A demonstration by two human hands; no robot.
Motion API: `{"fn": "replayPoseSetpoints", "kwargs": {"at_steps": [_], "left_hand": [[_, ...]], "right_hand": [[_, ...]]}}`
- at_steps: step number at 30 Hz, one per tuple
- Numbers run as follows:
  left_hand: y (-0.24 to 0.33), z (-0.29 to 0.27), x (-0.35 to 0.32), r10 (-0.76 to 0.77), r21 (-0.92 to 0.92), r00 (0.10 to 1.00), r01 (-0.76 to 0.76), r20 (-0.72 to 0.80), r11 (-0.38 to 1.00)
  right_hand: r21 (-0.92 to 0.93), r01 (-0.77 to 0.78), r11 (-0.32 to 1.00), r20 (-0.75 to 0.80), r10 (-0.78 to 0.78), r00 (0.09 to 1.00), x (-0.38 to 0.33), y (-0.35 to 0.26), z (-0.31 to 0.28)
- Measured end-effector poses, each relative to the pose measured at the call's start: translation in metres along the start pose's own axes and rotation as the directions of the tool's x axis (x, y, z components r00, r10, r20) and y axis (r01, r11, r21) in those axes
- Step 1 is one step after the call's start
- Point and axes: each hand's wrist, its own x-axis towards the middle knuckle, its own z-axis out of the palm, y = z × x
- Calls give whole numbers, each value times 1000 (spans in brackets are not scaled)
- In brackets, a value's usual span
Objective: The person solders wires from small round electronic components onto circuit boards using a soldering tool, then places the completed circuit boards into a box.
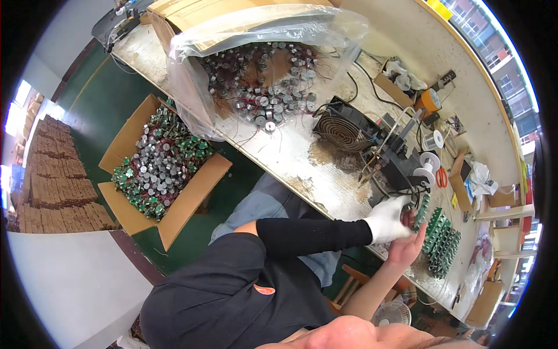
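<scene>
My left hand (386,221) wears a white glove, with a black sleeve over the forearm. It is closed at a short strip of green circuit boards (424,210), its fingertips partly hidden. Bare and close beside it, my right hand (405,250) grips the strip's lower end, one finger stretched up along it. Just right of both hands, rows of green circuit boards (442,244) lie on the workbench (290,163). A black soldering fixture (388,168) stands beyond my left hand.
A black fan (346,129) and a white spool (428,164) stand on the bench. Farther back, a clear plastic bag (189,81) surrounds many small wired motors (270,104). An open carton (195,200) of motors and green boards stands left of the bench. Red-handled scissors (442,177) lie rightward.
</scene>
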Motion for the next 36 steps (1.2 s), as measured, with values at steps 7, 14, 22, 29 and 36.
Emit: {"fn": "replayPoseSetpoints", "kwargs": {"at_steps": [7, 14, 22, 29, 36], "left_hand": [[-58, 52, 1, -70, -533, 990, 124, 120, 837], [12, -23, -56, -17, -532, 998, -22, -68, 847], [23, -177, -166, -462, -339, 829, 356, -316, 871], [10, -286, -235, -233, -266, 559, 23, -796, 964], [-55, -401, -312, 29, 161, 441, 264, -897, 951]], "right_hand": [[-948, 316, -36, 303, -411, 860, -65, 9, 92], [-50, 21, 999, 785, 26, 619, -101, 9, 144], [-18, -341, 940, 964, 107, 245, -89, 48, 198], [-16, -433, 901, 973, 113, 199, -101, 74, 221], [-53, -500, 865, 975, 153, 162, -97, 78, 230]]}}
